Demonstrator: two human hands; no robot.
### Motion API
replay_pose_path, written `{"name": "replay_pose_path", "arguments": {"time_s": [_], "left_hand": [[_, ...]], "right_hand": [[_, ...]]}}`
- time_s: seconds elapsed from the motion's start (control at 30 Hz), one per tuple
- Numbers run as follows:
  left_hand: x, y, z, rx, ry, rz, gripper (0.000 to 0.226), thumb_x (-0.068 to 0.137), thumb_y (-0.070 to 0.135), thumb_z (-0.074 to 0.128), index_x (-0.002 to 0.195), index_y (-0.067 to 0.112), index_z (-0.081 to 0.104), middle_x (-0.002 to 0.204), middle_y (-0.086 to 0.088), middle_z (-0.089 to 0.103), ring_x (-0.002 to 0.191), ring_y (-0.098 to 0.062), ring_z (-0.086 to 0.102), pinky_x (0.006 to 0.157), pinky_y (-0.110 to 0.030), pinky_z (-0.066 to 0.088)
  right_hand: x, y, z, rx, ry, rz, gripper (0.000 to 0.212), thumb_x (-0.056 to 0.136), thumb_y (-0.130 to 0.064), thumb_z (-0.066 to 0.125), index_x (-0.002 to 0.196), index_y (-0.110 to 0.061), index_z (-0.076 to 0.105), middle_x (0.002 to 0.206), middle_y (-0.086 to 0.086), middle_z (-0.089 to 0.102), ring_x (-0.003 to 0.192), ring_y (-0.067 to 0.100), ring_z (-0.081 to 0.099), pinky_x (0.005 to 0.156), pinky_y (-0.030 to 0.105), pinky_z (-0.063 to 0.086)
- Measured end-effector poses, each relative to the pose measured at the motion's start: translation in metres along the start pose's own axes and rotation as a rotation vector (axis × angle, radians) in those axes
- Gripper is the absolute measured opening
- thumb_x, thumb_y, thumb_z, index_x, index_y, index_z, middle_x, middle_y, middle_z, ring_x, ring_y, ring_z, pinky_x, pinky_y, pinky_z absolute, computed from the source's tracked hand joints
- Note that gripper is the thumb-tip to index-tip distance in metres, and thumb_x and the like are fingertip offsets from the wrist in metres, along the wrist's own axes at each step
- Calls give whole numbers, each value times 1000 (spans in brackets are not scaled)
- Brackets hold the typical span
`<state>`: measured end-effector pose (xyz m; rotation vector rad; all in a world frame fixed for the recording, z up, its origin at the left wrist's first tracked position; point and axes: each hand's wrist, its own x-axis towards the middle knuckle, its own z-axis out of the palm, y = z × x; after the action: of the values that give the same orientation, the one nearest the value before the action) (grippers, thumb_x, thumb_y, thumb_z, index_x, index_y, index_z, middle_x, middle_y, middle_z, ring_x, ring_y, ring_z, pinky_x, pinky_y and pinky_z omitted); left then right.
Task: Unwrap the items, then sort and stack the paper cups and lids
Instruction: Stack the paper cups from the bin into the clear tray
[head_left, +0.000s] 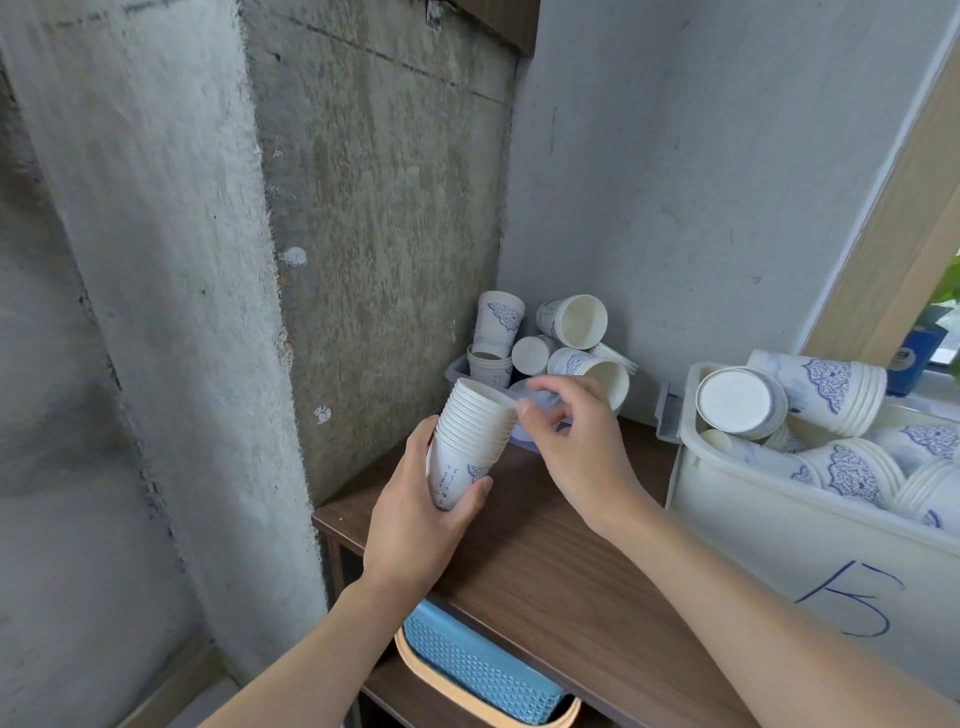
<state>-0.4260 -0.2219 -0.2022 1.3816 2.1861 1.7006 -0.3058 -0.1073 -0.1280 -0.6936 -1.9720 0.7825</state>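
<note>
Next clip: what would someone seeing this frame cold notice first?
The stack of paper cups in the middle, gripped by the left hand over the wooden cabinet top, with the right hand at its rim; whether that hand pinches anything is unclear. Next, the white bin on the right, heaped with cups and marked with a blue 5, and the loose pile of cups in the far corner.

Two hands: left hand (415, 519), right hand (576, 447). One held stack of cups (467, 431), roughly a dozen rims. One small tub (457, 371) with about six cups or stacks. One white bin (753, 519) with at least five stacks. One blue basket (478, 670).
</note>
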Motion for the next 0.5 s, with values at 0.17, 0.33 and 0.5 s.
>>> {"name": "replay_pose_path", "arguments": {"time_s": [0.17, 0.33, 0.5], "left_hand": [[0, -1, 1, -2, 1, -19, 68, 78, 48, 74, 130, 53, 31, 112, 25, 60, 101, -3, 62, 88, -40, 55], [0, -2, 2, 0, -7, -18, 70, 78, 50, 74, 133, 50, 31, 115, 22, 60, 103, -5, 62, 87, -41, 55], [0, -1, 1, 15, -9, -10, 68, 79, 49, 74, 133, 49, 31, 114, 24, 58, 102, -3, 61, 88, -40, 55]], "right_hand": [[5, 13, -3, -97, 66, 113, 31, 92, -26, 59, 123, -21, 57, 121, -2, 41, 115, 15, 47, 105, 29, 37], [14, 24, 3, -199, 9, 179, 40, 96, -28, 51, 135, -19, 50, 136, 5, 42, 127, 22, 35, 107, 31, 27], [18, 30, 6, -263, 10, 196, 42, 98, -25, 46, 136, -8, 49, 140, 4, 42, 124, 27, 35, 108, 35, 28]]}}
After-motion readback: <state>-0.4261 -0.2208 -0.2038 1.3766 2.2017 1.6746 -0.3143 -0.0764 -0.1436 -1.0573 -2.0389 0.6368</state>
